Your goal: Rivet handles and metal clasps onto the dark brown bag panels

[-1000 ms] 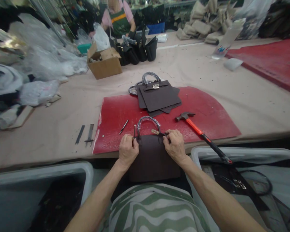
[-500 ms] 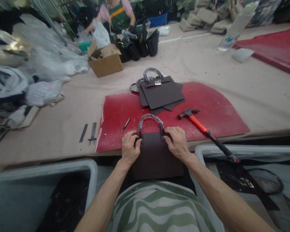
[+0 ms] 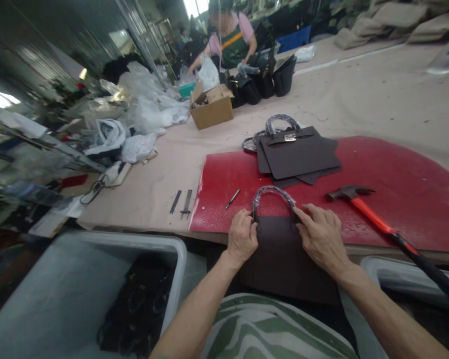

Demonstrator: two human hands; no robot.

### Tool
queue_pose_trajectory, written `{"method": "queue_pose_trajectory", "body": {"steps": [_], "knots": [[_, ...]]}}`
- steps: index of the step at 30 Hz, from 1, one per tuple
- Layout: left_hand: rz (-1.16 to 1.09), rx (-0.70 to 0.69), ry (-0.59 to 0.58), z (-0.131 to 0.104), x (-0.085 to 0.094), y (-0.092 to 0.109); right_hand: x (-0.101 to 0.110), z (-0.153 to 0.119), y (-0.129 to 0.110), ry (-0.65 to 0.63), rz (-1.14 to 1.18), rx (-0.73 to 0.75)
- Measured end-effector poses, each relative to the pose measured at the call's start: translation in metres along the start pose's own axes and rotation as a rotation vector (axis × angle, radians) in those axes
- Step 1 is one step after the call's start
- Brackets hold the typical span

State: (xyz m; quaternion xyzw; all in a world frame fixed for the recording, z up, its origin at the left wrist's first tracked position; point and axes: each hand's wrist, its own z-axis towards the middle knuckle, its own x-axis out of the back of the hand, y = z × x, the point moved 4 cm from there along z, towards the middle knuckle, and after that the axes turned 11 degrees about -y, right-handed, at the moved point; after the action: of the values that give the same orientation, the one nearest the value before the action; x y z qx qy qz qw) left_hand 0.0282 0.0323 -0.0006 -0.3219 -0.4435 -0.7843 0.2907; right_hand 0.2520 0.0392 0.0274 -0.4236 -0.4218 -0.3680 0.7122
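Note:
A dark brown handbag panel (image 3: pixel 279 249) with a plastic-wrapped handle (image 3: pixel 273 189) lies between my hands, its top on the red mat and its lower part over the table edge. My left hand (image 3: pixel 243 237) pinches it at the left foot of the handle, thumb on the front. At the right foot, my right hand (image 3: pixel 322 237) grips the panel with thumb and fingers, index finger against the handle base. Just ahead lies a pile of similar brown panels (image 3: pixel 303 154) with wrapped handles and a metal clasp on the top one.
On the red mat (image 3: pixel 224 169) rest a claw hammer (image 3: pixel 374 214) and a small metal punch (image 3: pixel 232 198). Two flat metal tools (image 3: pixel 181 203) lie left of it. A grey bin (image 3: pixel 78 249) holds dark pieces. A cardboard box (image 3: pixel 213 109), black bags (image 3: pixel 254 82) and a co-worker (image 3: pixel 232 45) are behind.
The view has swung left, so everything appears farther right. My right index finger has stretched out along the handle base; both hands stay on the panel.

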Motion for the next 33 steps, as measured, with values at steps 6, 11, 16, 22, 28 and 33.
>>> {"method": "queue_pose_trajectory", "body": {"steps": [6,11,16,22,28,33], "knots": [[-0.001,0.008,-0.027,0.001,0.003,0.000,-0.005,-0.005,-0.032,-0.127,-0.030,0.113],[-0.004,-0.013,-0.035,0.004,0.008,0.003,-0.023,-0.005,-0.022,-0.157,-0.022,0.138],[-0.030,-0.019,-0.020,0.006,0.010,0.004,-0.031,0.000,-0.018,-0.049,-0.015,0.114],[-0.121,-0.006,-0.014,0.008,0.036,-0.011,-0.033,0.002,-0.022,-0.021,-0.015,0.102],[0.094,0.372,0.076,0.020,0.095,-0.086,-0.032,0.003,-0.019,-0.040,0.038,0.094],[0.252,0.608,-0.065,0.040,0.121,-0.137,-0.029,0.003,-0.021,-0.128,0.064,0.021]]}}
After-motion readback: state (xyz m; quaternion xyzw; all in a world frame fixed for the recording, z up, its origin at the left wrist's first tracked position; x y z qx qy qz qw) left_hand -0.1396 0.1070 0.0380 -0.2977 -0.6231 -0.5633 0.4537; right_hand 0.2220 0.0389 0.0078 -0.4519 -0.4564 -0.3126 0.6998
